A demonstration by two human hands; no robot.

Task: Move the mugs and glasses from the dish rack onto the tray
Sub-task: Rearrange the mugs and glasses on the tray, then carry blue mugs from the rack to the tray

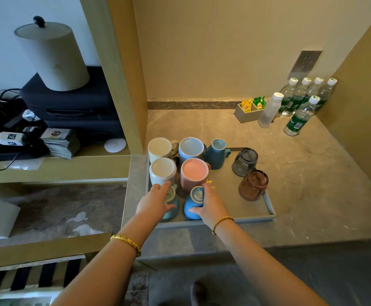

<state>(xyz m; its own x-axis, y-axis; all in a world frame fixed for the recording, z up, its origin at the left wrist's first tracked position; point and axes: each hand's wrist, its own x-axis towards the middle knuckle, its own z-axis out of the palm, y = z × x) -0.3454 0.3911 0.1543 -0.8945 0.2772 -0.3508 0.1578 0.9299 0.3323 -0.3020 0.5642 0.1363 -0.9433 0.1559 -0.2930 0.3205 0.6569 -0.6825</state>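
Tray [268,208]: grey. Surface [312,177]: beige marble, veined. Cream mug [160,149]; pale blue mug [190,149]; teal mug [216,154]; white ribbed mug [163,171]; pink mug [194,174]; turquoise mug [171,209]; bright blue mug [194,204]. Smoke-grey glass [244,162]; amber-brown glass [253,185]. Bottles [297,120]: clear, green labels, white caps. Tea packets [253,104]: yellow, green. Bracelets [126,241]: gold.
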